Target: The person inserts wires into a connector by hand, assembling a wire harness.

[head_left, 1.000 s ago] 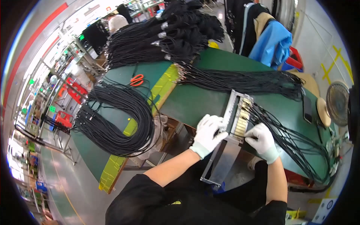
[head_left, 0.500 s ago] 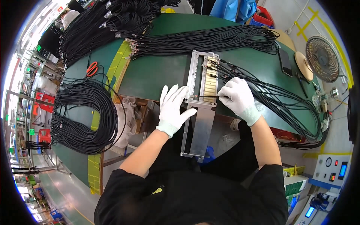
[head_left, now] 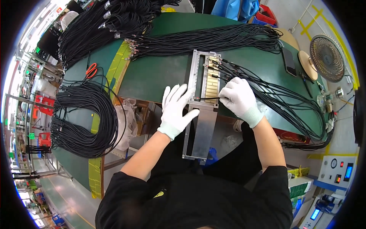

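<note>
One green table [head_left: 160, 78], one metal fixture [head_left: 212, 87], left hand [head_left: 176, 110] spread, right hand [head_left: 239, 97] pinching one black cable [head_left: 207, 98]

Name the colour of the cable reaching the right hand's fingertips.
Black; the cable shows best in the head view.

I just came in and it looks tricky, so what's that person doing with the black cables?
They're sitting at a green table. Their right hand pinches one cable, which lies across a metal frame. Their left hand is open at the frame's left edge, not gripping anything. Several other cables have ends at the frame's far part and trail off to the right. A big loop of cables lies on the left.
</note>
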{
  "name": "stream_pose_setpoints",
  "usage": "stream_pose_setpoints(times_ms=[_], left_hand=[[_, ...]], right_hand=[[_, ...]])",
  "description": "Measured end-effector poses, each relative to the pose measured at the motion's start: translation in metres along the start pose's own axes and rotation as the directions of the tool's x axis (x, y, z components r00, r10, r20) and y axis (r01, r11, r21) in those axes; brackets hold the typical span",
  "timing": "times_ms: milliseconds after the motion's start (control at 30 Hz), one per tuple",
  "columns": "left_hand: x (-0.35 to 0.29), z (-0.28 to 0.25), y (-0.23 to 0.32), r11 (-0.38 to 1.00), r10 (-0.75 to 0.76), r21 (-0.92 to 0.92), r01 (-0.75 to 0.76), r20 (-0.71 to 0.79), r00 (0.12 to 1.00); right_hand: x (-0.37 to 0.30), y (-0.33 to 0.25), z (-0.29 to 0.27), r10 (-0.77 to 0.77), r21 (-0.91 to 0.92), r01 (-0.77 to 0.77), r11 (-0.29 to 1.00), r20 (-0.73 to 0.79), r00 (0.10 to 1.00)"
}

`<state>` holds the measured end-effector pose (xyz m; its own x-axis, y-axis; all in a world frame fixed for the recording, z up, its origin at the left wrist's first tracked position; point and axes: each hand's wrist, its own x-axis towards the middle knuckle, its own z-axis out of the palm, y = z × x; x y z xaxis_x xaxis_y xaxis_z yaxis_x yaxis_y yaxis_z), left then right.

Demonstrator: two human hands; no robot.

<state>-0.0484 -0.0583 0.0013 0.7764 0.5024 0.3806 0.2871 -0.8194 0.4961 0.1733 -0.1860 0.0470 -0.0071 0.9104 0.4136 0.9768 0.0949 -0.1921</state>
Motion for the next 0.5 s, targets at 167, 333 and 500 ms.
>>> stream_pose_setpoints(times_ms=[167,333,500], left_hand=[[0.013,0.011,0.022,0.981,0.125,0.134,-0.137,0.092,0.988],[0.022,0.012,0.012,0.989,0.14,0.012,-0.144,0.165,0.976],[0.038,0.012,-0.001,0.968,0.248,-0.085,-0.235,0.234,0.94]], right_hand=[[-0.002,0.004,-0.003,0.053,0.034,-0.056,0.998,0.082,0.995],[0.0,0.035,-0.021,0.272,0.184,-0.254,0.949,-0.081,0.959],[0.005,0.046,0.012,0.2,-0.044,-0.207,0.977,-0.125,0.972]])
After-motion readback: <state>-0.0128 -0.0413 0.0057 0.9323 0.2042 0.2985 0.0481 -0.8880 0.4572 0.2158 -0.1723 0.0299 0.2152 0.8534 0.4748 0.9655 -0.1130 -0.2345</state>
